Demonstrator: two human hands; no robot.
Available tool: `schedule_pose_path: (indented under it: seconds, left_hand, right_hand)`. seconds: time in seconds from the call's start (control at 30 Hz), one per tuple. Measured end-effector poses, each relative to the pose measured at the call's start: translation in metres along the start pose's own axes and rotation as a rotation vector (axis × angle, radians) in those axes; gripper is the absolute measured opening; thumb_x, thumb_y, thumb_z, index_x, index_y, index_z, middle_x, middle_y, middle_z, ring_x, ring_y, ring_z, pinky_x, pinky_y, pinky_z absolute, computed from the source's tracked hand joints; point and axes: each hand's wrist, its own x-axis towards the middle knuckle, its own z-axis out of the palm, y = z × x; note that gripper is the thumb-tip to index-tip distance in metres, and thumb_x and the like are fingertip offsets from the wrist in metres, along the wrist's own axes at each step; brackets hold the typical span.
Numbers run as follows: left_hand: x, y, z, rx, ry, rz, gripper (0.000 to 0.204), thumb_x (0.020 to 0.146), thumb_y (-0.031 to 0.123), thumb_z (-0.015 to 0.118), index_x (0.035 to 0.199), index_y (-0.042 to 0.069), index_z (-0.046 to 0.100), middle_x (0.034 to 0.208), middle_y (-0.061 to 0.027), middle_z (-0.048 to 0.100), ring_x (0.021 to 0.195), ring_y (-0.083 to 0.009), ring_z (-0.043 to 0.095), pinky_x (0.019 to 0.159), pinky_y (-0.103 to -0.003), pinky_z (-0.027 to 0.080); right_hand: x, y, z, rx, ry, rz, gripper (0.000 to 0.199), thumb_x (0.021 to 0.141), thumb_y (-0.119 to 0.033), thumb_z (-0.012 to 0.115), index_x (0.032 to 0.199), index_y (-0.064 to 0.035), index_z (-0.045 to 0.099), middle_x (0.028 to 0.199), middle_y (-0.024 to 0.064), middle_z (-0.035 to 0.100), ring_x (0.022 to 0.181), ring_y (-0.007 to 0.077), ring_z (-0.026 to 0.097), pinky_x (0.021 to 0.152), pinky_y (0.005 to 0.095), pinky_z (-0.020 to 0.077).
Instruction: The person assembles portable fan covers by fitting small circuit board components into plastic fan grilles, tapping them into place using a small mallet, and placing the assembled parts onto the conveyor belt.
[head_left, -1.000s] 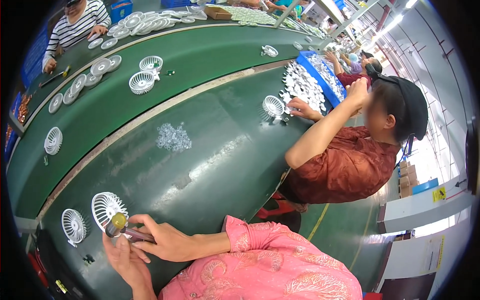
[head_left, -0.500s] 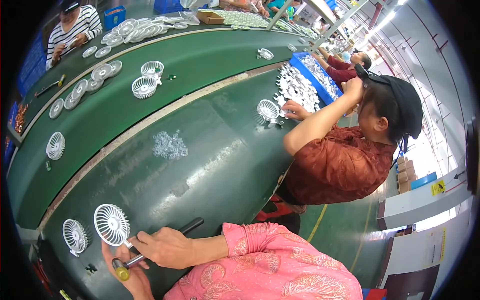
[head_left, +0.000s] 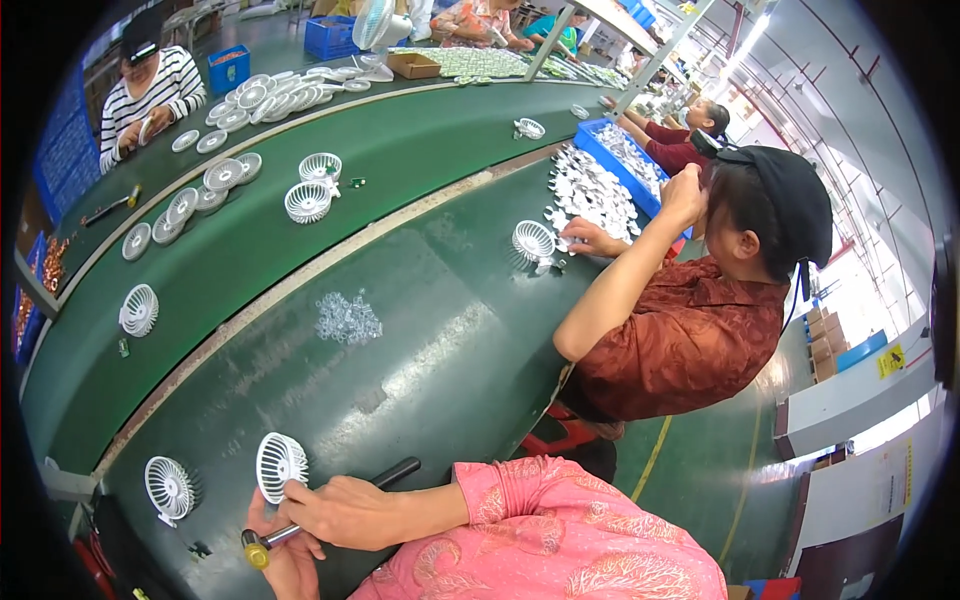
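Low in the head view, my left hand (head_left: 285, 562) supports a white round slatted fan housing (head_left: 281, 466) from below, its fingers partly hidden. My right hand (head_left: 345, 512) is closed around a hammer (head_left: 257, 552) with a yellow head and black handle. The right fingertips also touch the housing's lower edge. The housing stands tilted above the green table (head_left: 430, 240), its slatted side toward the upper right. Left of my hands, a second slatted housing (head_left: 170, 488) rests on the table, with a small green circuit board (head_left: 199, 550) below it.
Clear small plastic parts (head_left: 347, 317) lie heaped mid-table. Beyond a ledge, a green belt (head_left: 250, 250) carries white housings and round covers. A co-worker in a dark red shirt (head_left: 690, 330) sits at right beside a white parts pile (head_left: 590, 190) and a blue bin (head_left: 625, 165).
The held housing has turned and shifted right, relative to the one on the table. My grip on the hammer stays the same. The whole view has shifted slightly.
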Motion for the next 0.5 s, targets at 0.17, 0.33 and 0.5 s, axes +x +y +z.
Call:
schedule_pose_path:
  seconds: [0.17,0.33,0.5]
  left_hand:
    - [-0.016,0.012,-0.004,-0.151,-0.013,-0.02,0.062,0.095,0.016,0.053,0.148,0.002,0.024,0.098,-0.0174,0.065,0.052,-0.0184,0.059,0.038,-0.027,0.048]
    - [-0.029,0.039,0.022,-0.067,-0.1,0.091,0.064,0.096,0.014,0.056,0.147,0.002,0.018,0.101,-0.0217,0.068,0.055,-0.0236,0.065,0.045,-0.031,0.054]
    - [-0.025,0.017,0.035,0.766,-0.139,0.759,0.047,0.085,0.004,0.069,0.127,0.001,0.048,0.103,-0.0157,0.067,0.076,-0.0268,0.065,0.069,-0.035,0.054]
  right_hand:
    - [0.007,0.006,0.01,0.088,-0.064,-0.104,0.024,0.078,-0.008,0.06,0.1,-0.0011,0.056,0.099,0.0143,0.05,0.061,0.0317,0.061,0.05,0.0421,0.0511]
    - [0.013,0.016,0.006,0.196,0.114,-0.071,0.012,0.085,-0.009,0.063,0.093,-0.0013,0.066,0.089,0.0173,0.062,0.083,0.0353,0.062,0.07,0.0418,0.0528]
    - [0.018,0.036,-0.021,0.734,0.169,0.672,0.005,0.086,-0.004,0.07,0.086,0.0015,0.07,0.081,0.005,0.07,0.07,0.0091,0.062,0.061,0.0268,0.0517]
